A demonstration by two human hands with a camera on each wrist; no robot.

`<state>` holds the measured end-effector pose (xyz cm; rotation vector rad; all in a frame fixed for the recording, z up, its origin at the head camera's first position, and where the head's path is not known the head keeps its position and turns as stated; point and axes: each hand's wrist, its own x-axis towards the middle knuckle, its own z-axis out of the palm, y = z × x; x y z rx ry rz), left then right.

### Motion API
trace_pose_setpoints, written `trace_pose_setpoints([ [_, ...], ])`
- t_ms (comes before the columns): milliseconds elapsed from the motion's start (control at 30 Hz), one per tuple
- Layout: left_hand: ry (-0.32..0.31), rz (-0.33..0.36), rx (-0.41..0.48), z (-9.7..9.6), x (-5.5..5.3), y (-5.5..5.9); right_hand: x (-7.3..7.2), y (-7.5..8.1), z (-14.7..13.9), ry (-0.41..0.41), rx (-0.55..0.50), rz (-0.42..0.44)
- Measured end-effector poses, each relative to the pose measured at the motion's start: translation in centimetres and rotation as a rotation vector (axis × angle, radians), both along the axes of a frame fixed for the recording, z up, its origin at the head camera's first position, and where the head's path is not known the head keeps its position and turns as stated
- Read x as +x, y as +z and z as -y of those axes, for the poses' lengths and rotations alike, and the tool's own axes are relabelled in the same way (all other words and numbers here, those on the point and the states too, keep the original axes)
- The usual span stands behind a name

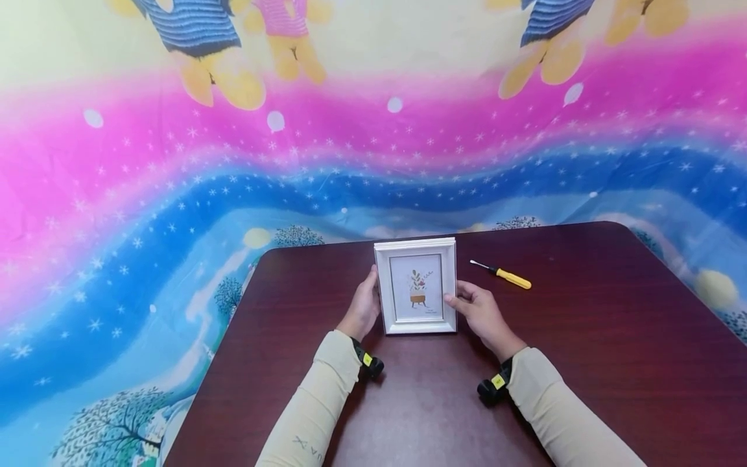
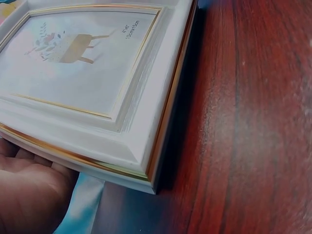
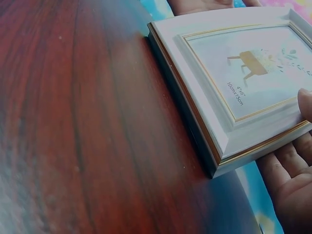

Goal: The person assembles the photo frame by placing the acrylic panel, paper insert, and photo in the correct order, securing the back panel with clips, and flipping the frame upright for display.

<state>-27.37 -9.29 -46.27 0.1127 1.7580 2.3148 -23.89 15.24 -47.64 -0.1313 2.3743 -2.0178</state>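
A white picture frame (image 1: pixel 419 325) with gold trim stands nearly upright on the table, its front towards me. Inside it is a print of a plant in a brown pot on legs. My left hand (image 1: pixel 364 306) holds the frame's left edge, its fingers running behind; the fingertips are hidden. At the opposite edge my right hand (image 1: pixel 482 314) grips the frame, thumb on the front and fingers behind. In the right wrist view that thumb (image 3: pixel 305 105) lies on the white border. The bottom edge of the frame (image 2: pixel 146 141) appears close to the tabletop in the left wrist view.
Right of the picture frame, a yellow-handled screwdriver (image 1: pixel 512 278) lies on the dark red wooden table (image 1: pixel 613 324). Behind the table's far edge hangs a colourful printed cloth (image 1: pixel 362 143). Black wrist cameras are strapped over both sleeves.
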Motion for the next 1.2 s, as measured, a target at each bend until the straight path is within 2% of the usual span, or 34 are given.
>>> trace_pose_setpoints([
  [267,0.032,0.011,0.004,-0.3,-0.1,0.0,-0.3,0.1,-0.1,0.021,-0.004,0.016],
  [500,0.061,-0.015,0.027,-0.6,-0.4,0.0,-0.8,0.3,0.0,0.041,0.010,0.017],
  [700,0.078,-0.003,0.031,-0.6,-0.6,-0.1,-1.3,0.3,0.2,0.030,0.014,0.036],
  [967,0.094,0.004,0.023,-0.6,-0.8,-0.2,-1.5,0.1,0.2,0.028,-0.006,0.016],
  [1200,0.094,0.008,0.030,-0.7,-0.7,-0.5,-1.2,-0.3,0.2,0.022,-0.007,0.029],
])
